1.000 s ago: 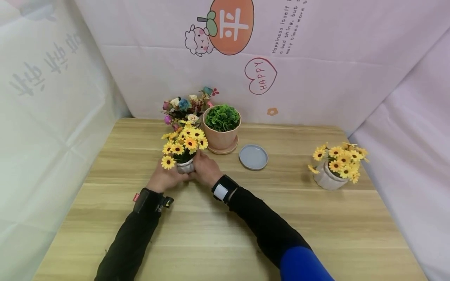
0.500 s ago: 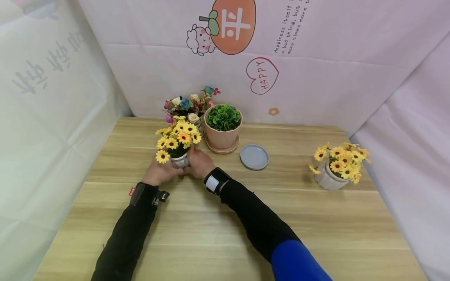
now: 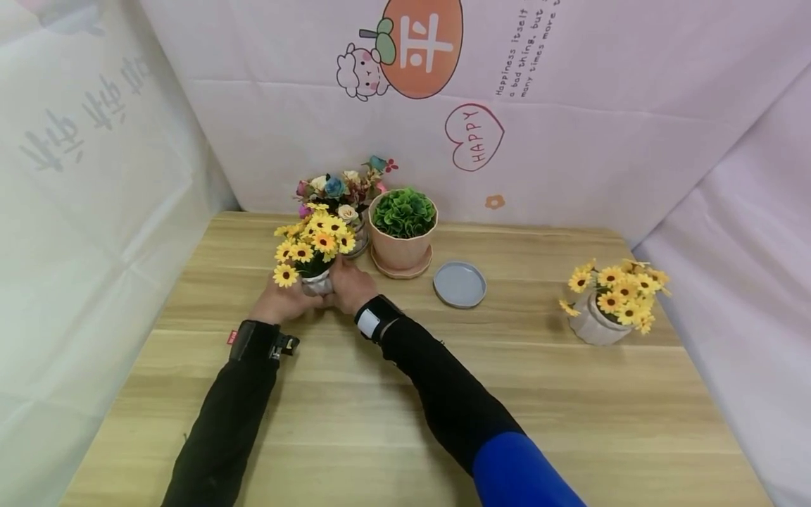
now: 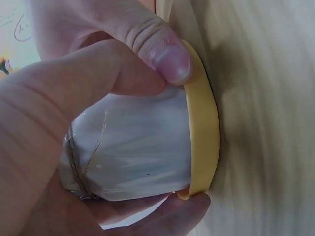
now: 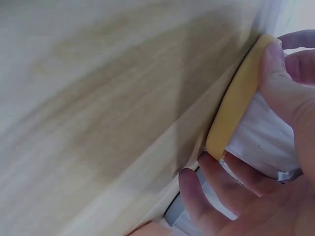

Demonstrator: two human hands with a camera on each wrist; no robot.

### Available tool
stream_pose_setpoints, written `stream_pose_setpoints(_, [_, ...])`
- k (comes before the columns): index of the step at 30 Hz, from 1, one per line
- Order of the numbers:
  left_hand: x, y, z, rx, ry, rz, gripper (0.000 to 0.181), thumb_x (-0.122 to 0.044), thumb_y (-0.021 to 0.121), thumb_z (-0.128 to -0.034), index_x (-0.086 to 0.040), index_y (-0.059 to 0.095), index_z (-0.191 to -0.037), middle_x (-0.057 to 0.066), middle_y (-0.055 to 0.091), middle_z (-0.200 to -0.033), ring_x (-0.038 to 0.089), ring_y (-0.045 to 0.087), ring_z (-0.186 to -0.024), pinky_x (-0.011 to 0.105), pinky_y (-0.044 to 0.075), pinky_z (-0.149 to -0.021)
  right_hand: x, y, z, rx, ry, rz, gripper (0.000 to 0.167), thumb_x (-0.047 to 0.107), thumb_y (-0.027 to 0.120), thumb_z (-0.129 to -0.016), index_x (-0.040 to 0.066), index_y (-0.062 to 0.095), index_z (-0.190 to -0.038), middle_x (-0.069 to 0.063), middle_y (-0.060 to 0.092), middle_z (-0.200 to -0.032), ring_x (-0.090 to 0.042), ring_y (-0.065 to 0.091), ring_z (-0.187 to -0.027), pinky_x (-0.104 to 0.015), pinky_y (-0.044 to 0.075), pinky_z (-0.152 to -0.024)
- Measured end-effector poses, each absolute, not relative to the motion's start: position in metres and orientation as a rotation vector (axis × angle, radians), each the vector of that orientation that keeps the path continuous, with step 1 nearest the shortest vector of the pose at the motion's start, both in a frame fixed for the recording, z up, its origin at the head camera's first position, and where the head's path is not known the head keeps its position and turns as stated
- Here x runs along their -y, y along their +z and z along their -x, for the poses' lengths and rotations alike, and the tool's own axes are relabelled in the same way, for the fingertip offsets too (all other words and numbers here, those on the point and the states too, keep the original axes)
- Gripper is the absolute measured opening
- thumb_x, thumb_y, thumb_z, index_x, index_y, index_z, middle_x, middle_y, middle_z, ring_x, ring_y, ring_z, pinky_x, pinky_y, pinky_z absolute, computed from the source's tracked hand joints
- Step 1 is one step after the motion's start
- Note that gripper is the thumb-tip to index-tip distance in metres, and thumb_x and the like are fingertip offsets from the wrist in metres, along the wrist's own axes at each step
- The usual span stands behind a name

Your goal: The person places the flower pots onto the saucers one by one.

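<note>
A white flowerpot (image 3: 318, 284) with yellow daisy-like flowers (image 3: 324, 241) stands at the table's left. My left hand (image 3: 281, 303) grips its left side and my right hand (image 3: 353, 284) grips its right side. Beneath the pot is a yellow saucer (image 4: 203, 137), seen in the left wrist view with twine (image 4: 76, 169) round the pot. Thumbs and fingertips of both hands reach the saucer's rim (image 5: 241, 98) at or just above the wooden tabletop; whether it touches the wood I cannot tell.
Just behind stand a pot of mixed roses (image 3: 336, 189) and a pink pot (image 3: 402, 246) with green leaves. A grey-blue saucer (image 3: 460, 284) lies to their right. Another pot of yellow flowers (image 3: 602, 327) stands far right. A printed cloth (image 3: 570, 169) hangs behind the table (image 3: 393, 394).
Both hands have moved left and slightly away from me, carrying the flowerpot with them. Other pots and the grey-blue saucer stay in place.
</note>
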State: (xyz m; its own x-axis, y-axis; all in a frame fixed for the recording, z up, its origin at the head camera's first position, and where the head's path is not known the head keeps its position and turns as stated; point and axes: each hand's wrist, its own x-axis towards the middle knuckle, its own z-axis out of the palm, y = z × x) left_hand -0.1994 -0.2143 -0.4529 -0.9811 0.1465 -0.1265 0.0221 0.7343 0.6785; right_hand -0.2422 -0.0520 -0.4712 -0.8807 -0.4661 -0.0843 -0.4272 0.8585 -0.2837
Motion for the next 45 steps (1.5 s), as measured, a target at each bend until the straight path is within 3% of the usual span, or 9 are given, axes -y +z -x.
stream_pose_setpoints(7, [0.220, -0.453, 0.210, -2.723, 1.046, -0.146, 0.099, -0.029, 0.078, -0.0892, -0.009, 0.023, -0.169, 0.022, 0.020, -0.175, 0.044, 0.020, -0.162, 0.058, 0.024, -0.131, 0.058, -0.473, 0.249, -2.909, -0.357, 0.709, 0.067, 0.044, 0.082, -0.092, 0.002, 0.053, -0.135, -0.010, 0.066, -0.130, -0.023, 0.069, -0.115, -0.038, 0.062, -0.088])
stream_pose_setpoints(14, [0.224, -0.449, 0.216, -2.609, 0.892, 0.003, 0.103, -0.045, 0.065, -0.0956, -0.007, 0.005, -0.170, 0.029, -0.001, -0.175, 0.051, 0.010, -0.161, 0.062, 0.021, -0.131, 0.061, -0.473, 0.257, -2.915, -0.350, 0.727, 0.054, 0.041, 0.081, -0.093, 0.006, 0.060, -0.129, -0.008, 0.069, -0.126, -0.023, 0.070, -0.115, -0.040, 0.062, -0.091])
stream_pose_setpoints(23, [0.228, -0.447, 0.219, -2.625, 0.981, -0.012, 0.098, -0.040, 0.068, -0.0942, -0.006, 0.015, -0.169, 0.027, 0.013, -0.175, 0.048, 0.020, -0.160, 0.060, 0.027, -0.129, 0.060, -0.465, 0.258, -2.891, -0.380, 0.730, 0.053, 0.042, 0.078, -0.096, 0.008, 0.060, -0.132, -0.008, 0.067, -0.132, -0.023, 0.067, -0.121, -0.040, 0.060, -0.094])
stream_pose_setpoints(29, [0.233, -0.451, 0.215, -2.518, 1.279, 0.006, 0.093, -0.032, 0.072, -0.0955, -0.004, 0.021, -0.168, 0.023, 0.025, -0.173, 0.044, 0.025, -0.159, 0.058, 0.027, -0.130, 0.048, -0.468, 0.263, -2.702, -0.718, 0.773, 0.064, 0.038, 0.083, -0.091, 0.009, 0.058, -0.142, -0.009, 0.063, -0.143, -0.024, 0.063, -0.130, -0.037, 0.055, -0.107])
stream_pose_setpoints(34, [0.235, -0.461, 0.204, -2.659, 1.284, -0.016, 0.099, -0.030, 0.079, -0.0925, -0.005, 0.021, -0.168, 0.024, 0.029, -0.171, 0.043, 0.028, -0.159, 0.058, 0.026, -0.131, 0.033, -0.471, 0.262, -2.436, -1.106, 0.780, 0.100, 0.031, 0.087, -0.089, 0.013, 0.026, -0.166, -0.011, 0.044, -0.164, -0.025, 0.046, -0.150, -0.033, 0.038, -0.126])
stream_pose_setpoints(37, [0.233, -0.467, 0.193, -2.773, 1.118, -0.069, 0.094, -0.032, 0.078, -0.0928, 0.000, 0.027, -0.165, 0.030, 0.037, -0.166, 0.049, 0.036, -0.153, 0.062, 0.033, -0.126, 0.019, -0.467, 0.253, -2.372, -1.202, 0.773, 0.107, 0.034, 0.085, -0.091, 0.017, 0.014, -0.170, -0.012, 0.032, -0.172, -0.029, 0.036, -0.157, -0.043, 0.032, -0.130])
stream_pose_setpoints(41, [0.227, -0.472, 0.175, -2.783, 1.012, -0.063, 0.106, -0.032, 0.080, -0.0900, 0.010, 0.017, -0.164, 0.040, 0.027, -0.165, 0.056, 0.032, -0.152, 0.065, 0.032, -0.125, -0.010, -0.459, 0.234, -2.415, -1.246, 0.673, 0.106, 0.045, 0.080, -0.093, 0.017, 0.013, -0.170, -0.011, 0.026, -0.175, -0.035, 0.032, -0.159, -0.058, 0.030, -0.129])
stream_pose_setpoints(45, [0.221, -0.471, 0.158, -2.772, 1.002, -0.052, 0.119, -0.033, 0.083, -0.0888, 0.014, 0.003, -0.163, 0.043, 0.012, -0.167, 0.059, 0.022, -0.154, 0.067, 0.026, -0.126, -0.046, -0.453, 0.216, -2.515, -1.274, 0.591, 0.105, 0.052, 0.080, -0.091, 0.018, 0.018, -0.169, -0.010, 0.028, -0.174, -0.038, 0.035, -0.157, -0.062, 0.033, -0.126])
